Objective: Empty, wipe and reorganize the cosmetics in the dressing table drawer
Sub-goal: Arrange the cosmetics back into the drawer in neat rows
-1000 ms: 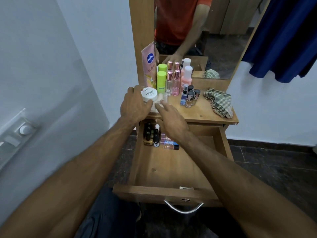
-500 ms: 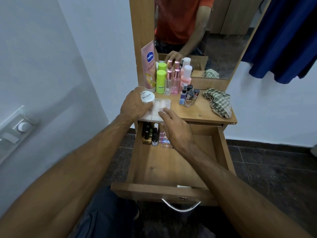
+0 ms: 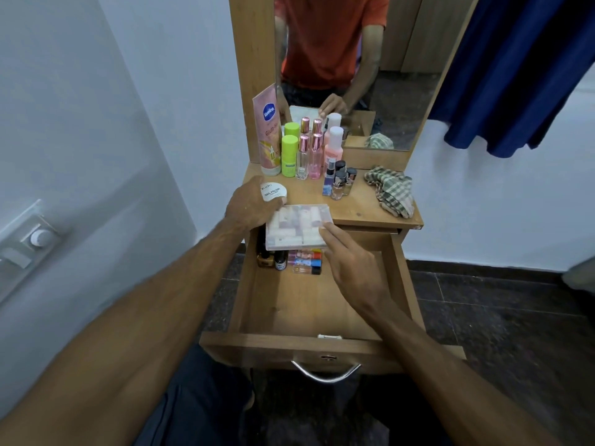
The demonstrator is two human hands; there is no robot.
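Note:
A flat clear box of pale pink and white pieces hangs over the back of the open wooden drawer, half off the dressing table top. My left hand grips its left edge and my right hand holds its right front corner. A white round nail polish remover tub sits just behind my left hand. Small bottles and roll-on vials lie at the drawer's back left.
On the table top stand a pink Vaseline tube, a green-capped bottle, pink-capped perfume bottles and small dark-capped bottles. A checked cloth lies at the right. A mirror rises behind; a blue garment hangs right.
Both hands have drawn the flat clear box from the table top toward me, so it now overhangs the drawer. The white tub stayed on the top.

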